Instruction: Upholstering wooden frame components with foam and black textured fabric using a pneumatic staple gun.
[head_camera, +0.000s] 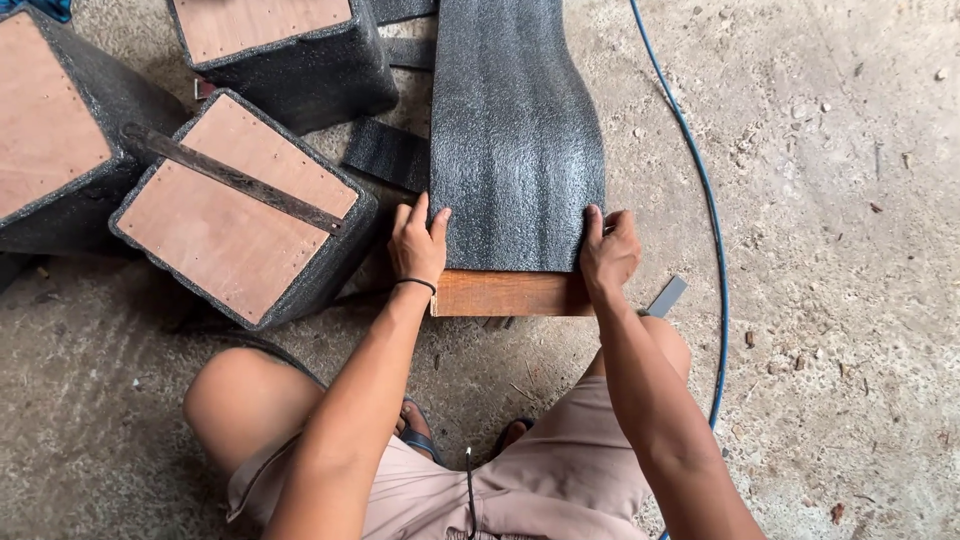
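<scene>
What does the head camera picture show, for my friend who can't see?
A squatting person's left hand and right hand press a black foam sheet onto a wooden board on a concrete floor, beside foam-wrapped boxes.

The wooden board (510, 293) is the landmark. To its right the concrete floor (840, 250) is open, crossed only by a blue cable (706, 200) that runs near the board and a small grey strip (666, 296) just beside its right corner. To its left the way is narrow: a foam-covered box (240, 210) with a metal bar (230, 178) on top stands near, with two more boxes (290, 45) behind it and a black foam scrap (388, 153) between. Below the board, the person's knees and sandals (420, 435) close the space.
</scene>
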